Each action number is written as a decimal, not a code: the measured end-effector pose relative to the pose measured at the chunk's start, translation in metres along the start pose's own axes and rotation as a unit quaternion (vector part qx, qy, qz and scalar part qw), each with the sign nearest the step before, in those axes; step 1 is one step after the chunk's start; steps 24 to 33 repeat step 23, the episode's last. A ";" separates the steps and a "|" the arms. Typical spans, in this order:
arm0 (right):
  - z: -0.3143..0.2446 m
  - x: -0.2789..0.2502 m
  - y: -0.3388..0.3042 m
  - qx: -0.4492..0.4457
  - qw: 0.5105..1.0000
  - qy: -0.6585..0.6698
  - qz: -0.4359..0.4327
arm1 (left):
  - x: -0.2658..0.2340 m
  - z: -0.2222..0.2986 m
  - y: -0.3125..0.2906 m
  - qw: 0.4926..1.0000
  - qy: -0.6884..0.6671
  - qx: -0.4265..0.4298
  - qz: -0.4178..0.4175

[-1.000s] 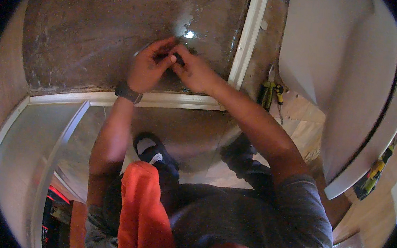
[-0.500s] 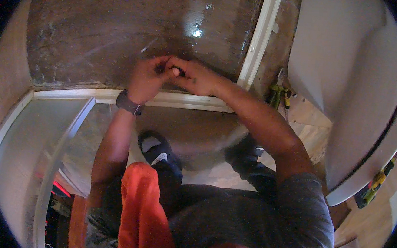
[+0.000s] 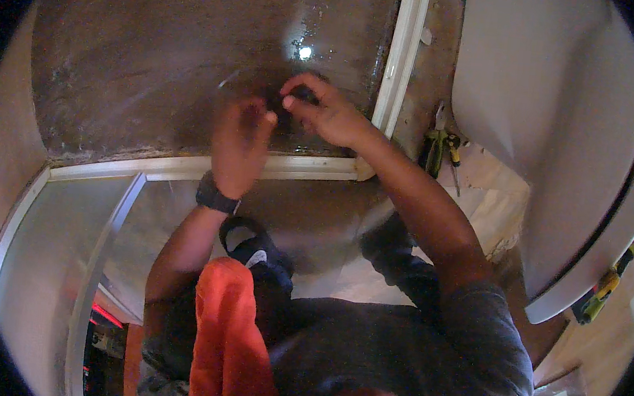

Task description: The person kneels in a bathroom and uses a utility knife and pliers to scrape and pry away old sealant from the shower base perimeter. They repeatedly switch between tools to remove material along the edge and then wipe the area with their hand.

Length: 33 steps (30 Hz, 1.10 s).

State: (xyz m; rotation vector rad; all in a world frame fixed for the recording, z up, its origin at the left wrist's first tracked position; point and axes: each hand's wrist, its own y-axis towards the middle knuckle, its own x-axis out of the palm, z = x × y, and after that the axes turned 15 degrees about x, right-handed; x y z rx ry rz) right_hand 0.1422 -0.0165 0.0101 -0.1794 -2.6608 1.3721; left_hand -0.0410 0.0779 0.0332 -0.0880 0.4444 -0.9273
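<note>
My left hand, with a dark watch on its wrist, is raised over the wet brown floor panel. Its fingers curl toward the thumb, blurred by motion, around something dark that I cannot make out. Close beside it, my right hand has thumb and fingers bent in, with a small dark thing between them, too dim to name. A narrow gap separates the two hands. Both are just beyond the white frame rail that edges the panel.
A second white rail runs up the panel's right side. Green-handled pliers and a screwdriver lie beside a large white curved fixture. A glass panel stands at left. An orange cloth hangs in front of me.
My hands, touching before, have parted slightly. The left has turned more upright, and the right has shifted a little up and right. The whole view has shifted slightly.
</note>
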 end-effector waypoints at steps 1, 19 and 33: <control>0.003 -0.004 0.000 -0.030 0.998 -0.017 0.051 | 0.001 0.001 -0.007 0.999 0.040 0.008 -0.027; -0.025 -0.042 -0.067 -0.065 0.934 0.180 0.301 | 0.098 0.014 -0.016 0.910 0.182 0.185 -0.325; -0.021 -0.042 -0.063 -0.069 0.937 0.158 0.305 | 0.097 0.011 -0.020 0.922 0.167 0.178 -0.302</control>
